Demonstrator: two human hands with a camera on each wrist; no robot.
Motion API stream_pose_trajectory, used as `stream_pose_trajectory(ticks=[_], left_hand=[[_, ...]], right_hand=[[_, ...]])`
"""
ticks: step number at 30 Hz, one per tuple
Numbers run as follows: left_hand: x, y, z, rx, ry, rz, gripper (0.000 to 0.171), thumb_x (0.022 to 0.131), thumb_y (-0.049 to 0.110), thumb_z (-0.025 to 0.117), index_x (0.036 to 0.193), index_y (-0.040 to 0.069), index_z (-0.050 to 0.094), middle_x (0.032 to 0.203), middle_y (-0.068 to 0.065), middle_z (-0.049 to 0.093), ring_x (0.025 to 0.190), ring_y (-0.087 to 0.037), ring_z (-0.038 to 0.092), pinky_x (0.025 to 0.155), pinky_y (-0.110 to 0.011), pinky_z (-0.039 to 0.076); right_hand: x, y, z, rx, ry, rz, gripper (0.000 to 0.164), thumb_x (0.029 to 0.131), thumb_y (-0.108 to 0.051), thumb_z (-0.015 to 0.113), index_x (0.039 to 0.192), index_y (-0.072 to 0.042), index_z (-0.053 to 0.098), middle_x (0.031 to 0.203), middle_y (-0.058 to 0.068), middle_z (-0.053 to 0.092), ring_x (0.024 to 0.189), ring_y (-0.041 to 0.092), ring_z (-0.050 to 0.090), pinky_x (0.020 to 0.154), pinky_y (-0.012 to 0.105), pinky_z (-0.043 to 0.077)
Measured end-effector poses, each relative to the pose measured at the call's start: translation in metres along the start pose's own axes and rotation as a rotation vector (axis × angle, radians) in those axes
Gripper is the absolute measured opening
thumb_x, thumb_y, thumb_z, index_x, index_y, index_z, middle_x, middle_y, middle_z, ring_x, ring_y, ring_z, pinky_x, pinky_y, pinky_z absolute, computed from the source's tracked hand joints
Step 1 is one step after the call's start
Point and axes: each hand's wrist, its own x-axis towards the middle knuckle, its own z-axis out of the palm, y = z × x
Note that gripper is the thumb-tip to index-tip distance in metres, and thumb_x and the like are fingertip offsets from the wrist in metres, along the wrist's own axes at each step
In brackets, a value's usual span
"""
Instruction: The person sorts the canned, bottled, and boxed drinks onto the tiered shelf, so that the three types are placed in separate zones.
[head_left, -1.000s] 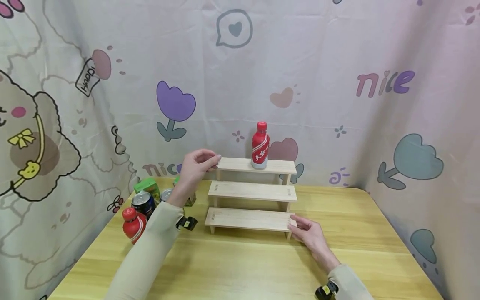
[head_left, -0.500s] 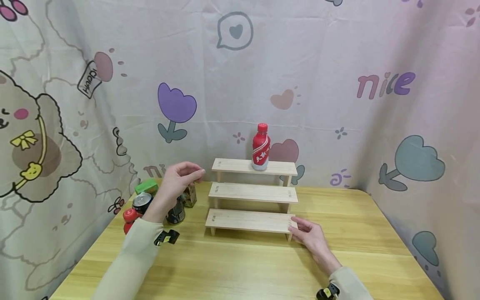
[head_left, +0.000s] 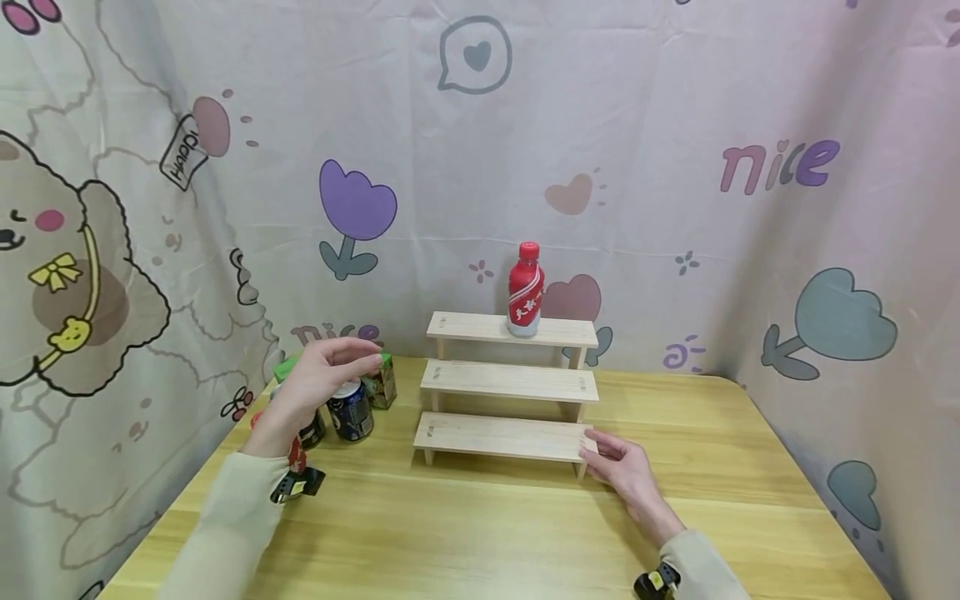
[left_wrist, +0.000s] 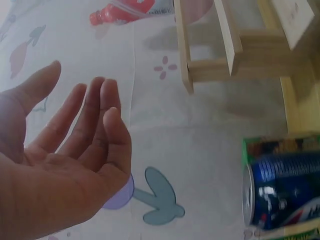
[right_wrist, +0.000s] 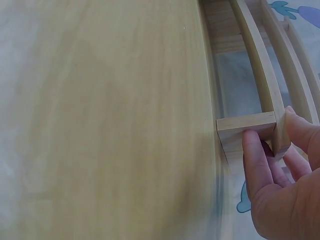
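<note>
A three-tier wooden display rack (head_left: 510, 381) stands on the table, with a red bottle (head_left: 526, 296) upright on its top tier. My right hand (head_left: 622, 475) holds the right end of the lowest tier. In the right wrist view, the thumb lies along the board and the fingers (right_wrist: 257, 165) reach under it by the leg. My left hand (head_left: 321, 379) hovers over the group of drinks at left, holding nothing, its fingers loosely bent. Close to it are a blue can (head_left: 351, 414) and a green carton (head_left: 384, 385).
Behind my left wrist, a second dark can (head_left: 312, 431) and another red bottle (head_left: 297, 457) are partly hidden. A second green box (head_left: 285, 367) shows at the back left. A printed curtain (head_left: 645, 100) hangs behind the wooden table (head_left: 465, 533).
My left hand has moved left and down, from the top tier's left end to above the cans and cartons. My right hand stays at the lowest tier; the bottle on top stays put.
</note>
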Motion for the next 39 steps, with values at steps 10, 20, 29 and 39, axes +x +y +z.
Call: stream_pose_trajectory(ticks=[10,20,29,39], left_hand=[[-0.019,-0.013,-0.025,0.069,-0.027,-0.055,0.051,0.094,0.045,0.062,0.131,0.01,0.061,0.134,-0.015,0.06,0.114,-0.012,0.055,0.102,-0.053,0.041],[-0.031,-0.03,-0.05,0.141,-0.059,-0.064,0.051,0.098,0.043,0.057,0.133,0.006,0.059,0.138,-0.017,0.056,0.126,-0.033,0.049,0.101,-0.055,0.042],[-0.044,-0.046,-0.069,0.21,-0.061,-0.09,0.05,0.095,0.04,0.064,0.131,0.005,0.06,0.128,-0.014,0.065,0.101,0.007,0.059,0.089,-0.03,0.048],[-0.063,-0.068,-0.086,0.139,-0.085,-0.081,0.052,0.092,0.027,0.069,0.133,-0.003,0.055,0.116,0.01,0.069,0.098,0.004,0.062,0.079,-0.024,0.054]], right_hand=[[-0.001,0.001,0.002,0.001,0.008,0.013,0.051,0.085,-0.006,0.075,0.133,0.001,0.058,0.116,0.017,0.067,0.086,0.012,0.067,0.075,0.025,0.059],[0.001,0.002,0.0,-0.027,-0.003,0.01,0.052,0.084,-0.009,0.077,0.133,-0.001,0.059,0.114,0.013,0.068,0.086,0.008,0.067,0.076,0.024,0.059],[0.003,0.001,0.0,-0.011,0.015,0.01,0.05,0.084,-0.008,0.076,0.131,-0.001,0.06,0.114,0.015,0.067,0.087,0.01,0.067,0.076,0.025,0.059],[0.001,-0.001,0.0,-0.005,0.01,0.016,0.051,0.084,-0.006,0.076,0.132,0.0,0.059,0.112,0.013,0.067,0.086,0.01,0.067,0.078,0.026,0.059]])
